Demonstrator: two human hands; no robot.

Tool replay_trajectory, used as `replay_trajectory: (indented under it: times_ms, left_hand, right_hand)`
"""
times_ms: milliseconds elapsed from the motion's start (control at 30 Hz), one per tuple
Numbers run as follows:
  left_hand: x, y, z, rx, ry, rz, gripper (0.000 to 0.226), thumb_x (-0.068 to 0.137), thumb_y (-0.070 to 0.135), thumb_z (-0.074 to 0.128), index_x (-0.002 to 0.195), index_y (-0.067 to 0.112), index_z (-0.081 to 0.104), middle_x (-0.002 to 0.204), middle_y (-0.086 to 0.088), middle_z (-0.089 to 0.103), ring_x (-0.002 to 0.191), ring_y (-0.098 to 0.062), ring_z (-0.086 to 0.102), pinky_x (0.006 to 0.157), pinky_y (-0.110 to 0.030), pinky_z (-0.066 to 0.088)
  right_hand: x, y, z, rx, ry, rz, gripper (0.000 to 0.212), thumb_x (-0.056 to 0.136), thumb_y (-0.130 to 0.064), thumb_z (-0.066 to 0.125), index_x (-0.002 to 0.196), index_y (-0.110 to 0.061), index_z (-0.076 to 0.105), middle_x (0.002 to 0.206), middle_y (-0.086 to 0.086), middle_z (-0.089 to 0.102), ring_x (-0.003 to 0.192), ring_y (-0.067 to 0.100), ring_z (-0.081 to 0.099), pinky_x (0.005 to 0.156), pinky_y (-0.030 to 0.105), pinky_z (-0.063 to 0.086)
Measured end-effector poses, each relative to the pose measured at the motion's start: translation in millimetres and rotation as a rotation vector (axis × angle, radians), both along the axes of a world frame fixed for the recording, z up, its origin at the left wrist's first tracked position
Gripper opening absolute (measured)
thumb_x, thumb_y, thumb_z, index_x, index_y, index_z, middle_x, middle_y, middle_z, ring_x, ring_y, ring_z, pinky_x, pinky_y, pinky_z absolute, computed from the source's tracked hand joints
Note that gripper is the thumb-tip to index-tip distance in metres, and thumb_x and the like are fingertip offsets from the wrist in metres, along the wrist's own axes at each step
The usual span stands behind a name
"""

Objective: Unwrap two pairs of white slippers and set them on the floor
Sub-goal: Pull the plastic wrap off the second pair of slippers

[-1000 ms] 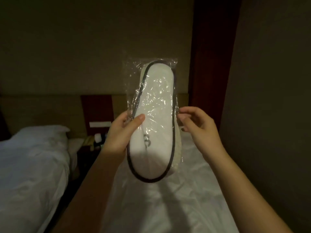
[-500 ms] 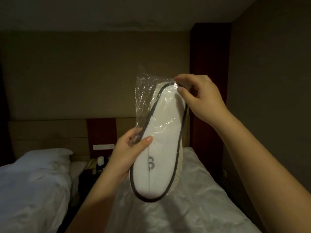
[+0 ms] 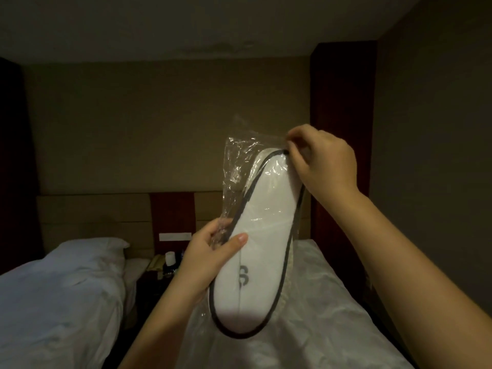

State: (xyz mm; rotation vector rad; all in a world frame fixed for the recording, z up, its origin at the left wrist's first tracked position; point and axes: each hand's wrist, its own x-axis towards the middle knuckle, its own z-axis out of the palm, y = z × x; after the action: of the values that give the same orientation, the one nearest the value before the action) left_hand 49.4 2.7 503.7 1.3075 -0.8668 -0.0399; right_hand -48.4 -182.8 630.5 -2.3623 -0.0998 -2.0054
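A pair of white slippers (image 3: 262,235) with a dark edge trim is held upright in front of me, sole facing me, inside a clear plastic wrapper (image 3: 235,166). My left hand (image 3: 210,258) grips the slippers and wrapper at their left side, thumb across the sole. At the top right corner of the wrapper my right hand (image 3: 322,158) pinches the plastic, just above the slipper's upper end. A second pair of slippers is not visible.
A bed with a white sheet (image 3: 327,315) lies directly below the slippers. Another bed with a white pillow (image 3: 61,283) is at the left. Between them stands a dark nightstand (image 3: 159,272) with small items. A wall (image 3: 439,155) runs close on the right.
My right hand has risen from the slippers' right side to the wrapper's top corner and pinched it. The slippers tilted slightly to the right, and my view tipped upward.
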Motion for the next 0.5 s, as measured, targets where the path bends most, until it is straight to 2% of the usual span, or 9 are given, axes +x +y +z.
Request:
replay_trajectory:
  times_ms: [67, 133, 200, 267, 300, 367, 433, 500]
  left_hand:
    - [0.9, 4.1, -2.3, 0.018, -0.011, -0.001, 0.051, 0.060, 0.048, 0.081, 0.107, 0.034, 0.068, 0.111, 0.002, 0.073, 0.101, -0.018, 0.070, 0.080, -0.034, 0.057]
    - [0.9, 8.7, -4.6, 0.039, -0.023, 0.001, 0.047, 0.061, 0.046, 0.080, 0.105, 0.035, 0.069, 0.109, 0.003, 0.074, 0.099, -0.017, 0.071, 0.075, -0.027, 0.057]
    - [0.4, 11.1, -7.4, 0.052, -0.034, -0.005, 0.043, 0.062, 0.044, 0.080, 0.103, 0.033, 0.070, 0.107, 0.003, 0.074, 0.097, -0.018, 0.071, 0.073, -0.024, 0.056]
    - [-1.4, 12.2, -9.7, 0.053, -0.046, -0.003, 0.046, 0.060, 0.046, 0.081, 0.103, 0.033, 0.071, 0.105, 0.004, 0.075, 0.096, -0.017, 0.072, 0.072, -0.022, 0.056]
    - [-2.0, 12.9, -10.4, 0.059, -0.056, 0.007, 0.048, 0.058, 0.050, 0.081, 0.102, 0.035, 0.071, 0.105, 0.006, 0.075, 0.095, -0.015, 0.072, 0.072, -0.022, 0.056]
    - [-1.1, 14.8, -12.8, 0.071, -0.071, 0.016, 0.051, 0.056, 0.054, 0.081, 0.103, 0.036, 0.070, 0.106, 0.007, 0.075, 0.096, -0.014, 0.071, 0.072, -0.023, 0.056]
    - [1.7, 17.5, -16.5, 0.055, -0.055, 0.006, 0.052, 0.056, 0.052, 0.082, 0.103, 0.034, 0.070, 0.106, 0.004, 0.074, 0.096, -0.016, 0.071, 0.072, -0.024, 0.056]
    - [4.6, 18.9, -19.9, 0.029, -0.031, 0.016, 0.054, 0.054, 0.052, 0.083, 0.103, 0.033, 0.070, 0.106, 0.003, 0.075, 0.096, -0.018, 0.071, 0.073, -0.025, 0.056]
  right_hand:
    - [-4.2, -5.7, 7.5, 0.052, -0.036, -0.007, 0.016, 0.092, -0.018, 0.058, 0.106, -0.014, 0.067, 0.093, 0.005, 0.074, 0.082, 0.024, 0.069, 0.067, 0.040, 0.056]
    - [-9.8, -10.9, 16.5, 0.150, -0.037, 0.052, 0.017, 0.091, -0.013, 0.060, 0.107, -0.014, 0.066, 0.100, 0.005, 0.073, 0.090, 0.023, 0.068, 0.074, 0.041, 0.056]
    - [-13.4, -12.5, 20.0, 0.066, 0.022, -0.022, 0.019, 0.085, -0.003, 0.062, 0.101, -0.014, 0.066, 0.109, 0.005, 0.070, 0.103, 0.026, 0.062, 0.079, 0.041, 0.052]
    - [-12.9, -12.3, 19.2, -0.093, 0.160, -0.112, 0.021, 0.082, 0.001, 0.062, 0.089, -0.017, 0.072, 0.129, 0.003, 0.062, 0.122, 0.029, 0.049, 0.095, 0.046, 0.043]
    - [-12.9, -12.2, 19.6, -0.097, 0.255, -0.105, 0.023, 0.083, -0.002, 0.062, 0.085, -0.022, 0.074, 0.138, -0.001, 0.055, 0.131, 0.028, 0.040, 0.104, 0.048, 0.036]
    - [-17.4, -12.6, 23.5, 0.043, 0.496, 0.029, 0.024, 0.086, -0.012, 0.060, 0.087, -0.031, 0.074, 0.149, -0.008, 0.043, 0.139, 0.022, 0.028, 0.114, 0.051, 0.026]
    - [-23.5, -18.6, 28.6, 0.192, 0.733, 0.235, 0.017, 0.089, -0.022, 0.060, 0.096, -0.028, 0.074, 0.152, -0.007, 0.040, 0.139, 0.017, 0.034, 0.115, 0.049, 0.028]
    - [-30.9, -23.8, 31.2, 0.226, 0.870, 0.373, 0.025, 0.086, -0.043, 0.062, 0.101, -0.027, 0.074, 0.150, -0.007, 0.043, 0.136, 0.009, 0.037, 0.116, 0.043, 0.027]
